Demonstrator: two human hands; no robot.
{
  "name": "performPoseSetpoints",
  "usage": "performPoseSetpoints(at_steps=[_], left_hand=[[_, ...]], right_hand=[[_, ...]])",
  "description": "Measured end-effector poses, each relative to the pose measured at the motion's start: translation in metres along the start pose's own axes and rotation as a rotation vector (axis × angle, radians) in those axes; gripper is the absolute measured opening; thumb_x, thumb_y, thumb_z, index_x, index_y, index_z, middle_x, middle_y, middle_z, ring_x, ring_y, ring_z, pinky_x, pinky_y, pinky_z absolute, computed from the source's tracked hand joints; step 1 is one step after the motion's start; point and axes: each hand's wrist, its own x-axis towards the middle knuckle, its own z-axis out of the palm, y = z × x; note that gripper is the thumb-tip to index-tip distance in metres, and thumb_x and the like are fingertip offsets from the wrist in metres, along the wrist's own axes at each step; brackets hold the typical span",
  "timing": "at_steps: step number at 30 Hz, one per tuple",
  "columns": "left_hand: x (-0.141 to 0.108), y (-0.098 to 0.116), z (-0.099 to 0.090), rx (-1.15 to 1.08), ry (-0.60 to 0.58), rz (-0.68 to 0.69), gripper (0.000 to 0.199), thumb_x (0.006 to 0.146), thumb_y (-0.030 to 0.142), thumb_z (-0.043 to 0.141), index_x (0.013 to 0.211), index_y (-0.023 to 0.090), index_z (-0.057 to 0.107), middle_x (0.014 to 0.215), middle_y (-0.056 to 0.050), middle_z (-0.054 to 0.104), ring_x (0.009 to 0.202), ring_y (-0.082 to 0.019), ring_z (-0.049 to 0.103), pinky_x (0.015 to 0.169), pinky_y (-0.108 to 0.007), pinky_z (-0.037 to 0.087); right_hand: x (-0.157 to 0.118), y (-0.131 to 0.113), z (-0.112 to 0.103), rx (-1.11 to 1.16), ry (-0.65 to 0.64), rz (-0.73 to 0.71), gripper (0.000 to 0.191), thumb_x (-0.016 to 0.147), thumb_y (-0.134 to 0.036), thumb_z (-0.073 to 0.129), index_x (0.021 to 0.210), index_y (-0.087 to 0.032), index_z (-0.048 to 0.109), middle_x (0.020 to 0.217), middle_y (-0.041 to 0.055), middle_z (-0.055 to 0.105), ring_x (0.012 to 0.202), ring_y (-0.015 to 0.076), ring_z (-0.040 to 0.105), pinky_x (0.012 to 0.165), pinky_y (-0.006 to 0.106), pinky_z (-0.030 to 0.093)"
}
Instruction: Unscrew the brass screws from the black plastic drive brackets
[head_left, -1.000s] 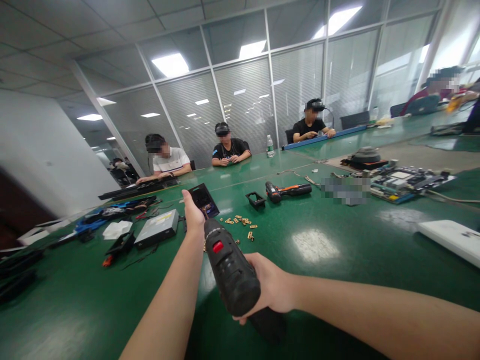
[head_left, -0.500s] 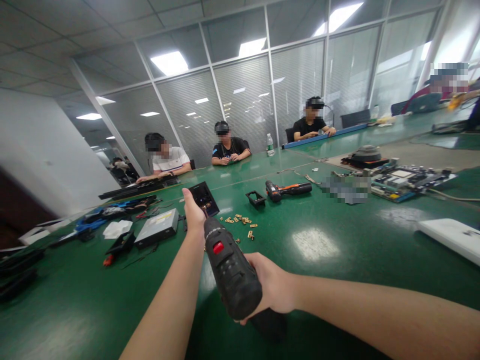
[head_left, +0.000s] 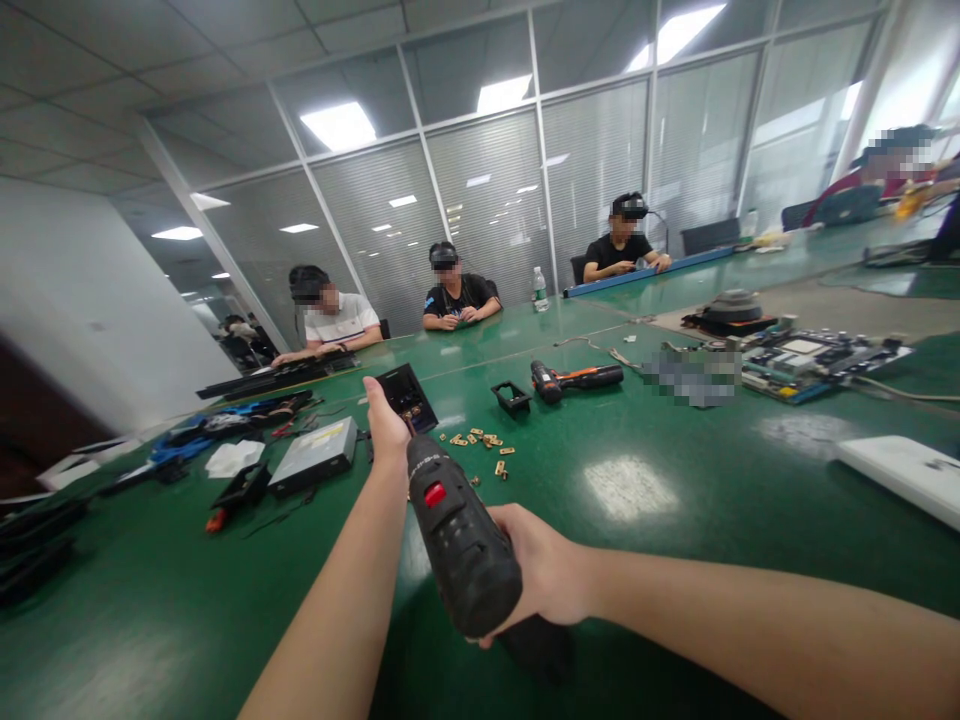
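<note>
Head view: black housing (head_left: 409,388), near loose brass pieces (head_left: 489,440), is gripped by left hand (head_left: 388,428), black power driver (head_left: 463,540) by right hand (head_left: 541,562); screw work apparently being done, square bit alignment needed next.

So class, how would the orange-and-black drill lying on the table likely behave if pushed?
The drill probably won't roll far, since its handle juts out sideways. It looks hard-shelled, so it should stay stiff. The table looks glossy, so the drill might slide or pivot.
</note>
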Motion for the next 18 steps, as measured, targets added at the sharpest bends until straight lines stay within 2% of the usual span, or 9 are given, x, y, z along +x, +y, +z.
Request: performPoseSetpoints(at_steps=[4,8,13,18], left_hand=[[0.002,-0.003,0.0,0.0,0.017,-0.011,0.074,0.097,0.077,0.047,0.127,0.015,0.074,0.111,-0.014,0.077,0.092,-0.024,0.078,0.08,-0.034,0.064],[0.008,-0.007,-0.002,-0.022,0.0,0.016,0.072,0.097,0.077,0.048,0.128,0.017,0.073,0.11,-0.013,0.077,0.092,-0.022,0.078,0.078,-0.03,0.064],[0.011,-0.009,-0.003,-0.027,-0.014,0.022,0.075,0.094,0.08,0.049,0.128,0.017,0.073,0.112,-0.013,0.077,0.092,-0.024,0.078,0.077,-0.033,0.065],[0.011,-0.01,-0.003,-0.039,-0.013,0.015,0.073,0.097,0.078,0.047,0.129,0.018,0.073,0.117,-0.013,0.077,0.1,-0.025,0.078,0.085,-0.035,0.064]], right_hand=[[0.0,0.0,-0.001,-0.003,0.002,0.015,0.077,0.029,-0.021,0.107,0.096,-0.012,0.07,0.078,0.0056,0.076,0.062,0.0189,0.071,0.054,0.028,0.062],[-0.001,-0.001,-0.002,-0.033,-0.007,-0.019,0.072,0.032,-0.022,0.107,0.094,-0.011,0.072,0.081,0.0058,0.076,0.063,0.0181,0.072,0.057,0.028,0.062],[-0.003,-0.003,-0.001,-0.065,-0.002,-0.029,0.072,0.033,-0.022,0.107,0.095,-0.012,0.071,0.081,0.0052,0.077,0.064,0.0186,0.073,0.059,0.029,0.062],[-0.001,-0.001,0.0,0.01,-0.002,0.03,0.073,0.031,-0.022,0.108,0.093,-0.012,0.07,0.075,0.004,0.075,0.06,0.0165,0.07,0.055,0.027,0.062]])
